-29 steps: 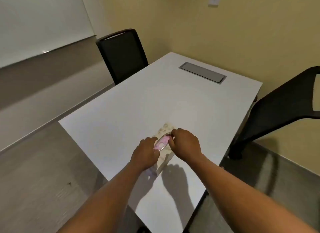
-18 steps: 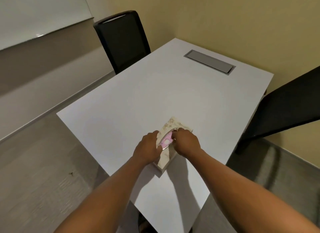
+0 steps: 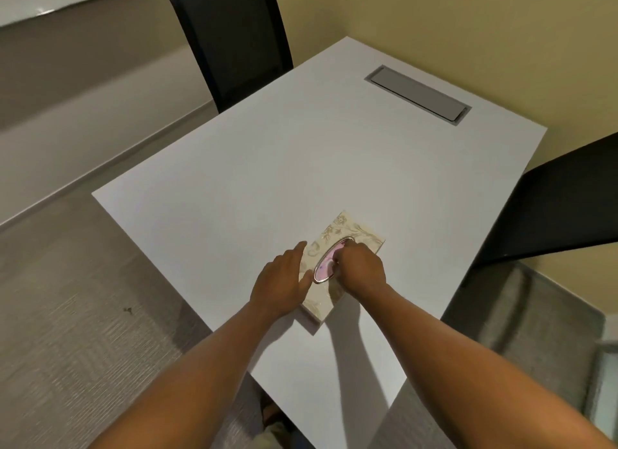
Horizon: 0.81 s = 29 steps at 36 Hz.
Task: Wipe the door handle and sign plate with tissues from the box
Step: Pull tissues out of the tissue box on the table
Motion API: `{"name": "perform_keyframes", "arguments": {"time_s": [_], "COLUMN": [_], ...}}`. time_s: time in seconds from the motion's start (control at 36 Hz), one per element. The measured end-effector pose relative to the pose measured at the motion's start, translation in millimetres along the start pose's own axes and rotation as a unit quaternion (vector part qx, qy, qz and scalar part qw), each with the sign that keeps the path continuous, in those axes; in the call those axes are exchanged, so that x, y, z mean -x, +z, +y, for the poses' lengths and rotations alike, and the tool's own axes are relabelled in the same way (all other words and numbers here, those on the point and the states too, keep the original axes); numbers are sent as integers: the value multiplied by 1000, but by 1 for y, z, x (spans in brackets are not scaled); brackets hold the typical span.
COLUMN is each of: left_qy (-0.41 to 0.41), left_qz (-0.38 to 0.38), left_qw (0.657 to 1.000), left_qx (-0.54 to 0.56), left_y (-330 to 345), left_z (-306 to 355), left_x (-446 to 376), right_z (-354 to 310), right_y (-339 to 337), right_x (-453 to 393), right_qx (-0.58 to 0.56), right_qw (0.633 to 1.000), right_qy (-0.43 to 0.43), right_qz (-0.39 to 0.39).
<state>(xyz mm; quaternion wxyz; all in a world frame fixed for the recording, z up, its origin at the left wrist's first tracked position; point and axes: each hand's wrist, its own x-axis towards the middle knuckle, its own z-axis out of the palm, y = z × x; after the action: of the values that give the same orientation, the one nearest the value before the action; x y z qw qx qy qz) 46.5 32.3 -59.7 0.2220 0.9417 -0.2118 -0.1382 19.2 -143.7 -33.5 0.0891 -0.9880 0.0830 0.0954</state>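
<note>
On the white table, near its front edge, sat the tissue box. The left hand lay flat and open against its side; the right hand curled, fingertips pinching inside the oval opening.

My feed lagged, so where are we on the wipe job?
Done: nothing yet; no tissue is out. In hand: the left hand steadies the tissue box on the table while the right hand digs into its oval opening. Left: pull tissues, then wipe handle and plate, neither in view.

Right hand fingers hidden inside tissue box opening.
</note>
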Motion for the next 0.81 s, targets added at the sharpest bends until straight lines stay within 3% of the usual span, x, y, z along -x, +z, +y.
{"name": "perform_keyframes", "arguments": {"time_s": [0.31,0.81], "left_qy": [-39,-82], "left_qz": [-30,2], "left_qw": [998,996], "left_qx": [-27,40], "left_y": [7,13], "left_z": [-4,-12], "left_x": [2,-2], "right_z": [-12,-14], "right_y": [6,10], "right_x": [-11,-22], "right_qx": [53,44], "right_qw": [998,997], "right_qy": [20,21], "right_qz": [-24,-63]}}
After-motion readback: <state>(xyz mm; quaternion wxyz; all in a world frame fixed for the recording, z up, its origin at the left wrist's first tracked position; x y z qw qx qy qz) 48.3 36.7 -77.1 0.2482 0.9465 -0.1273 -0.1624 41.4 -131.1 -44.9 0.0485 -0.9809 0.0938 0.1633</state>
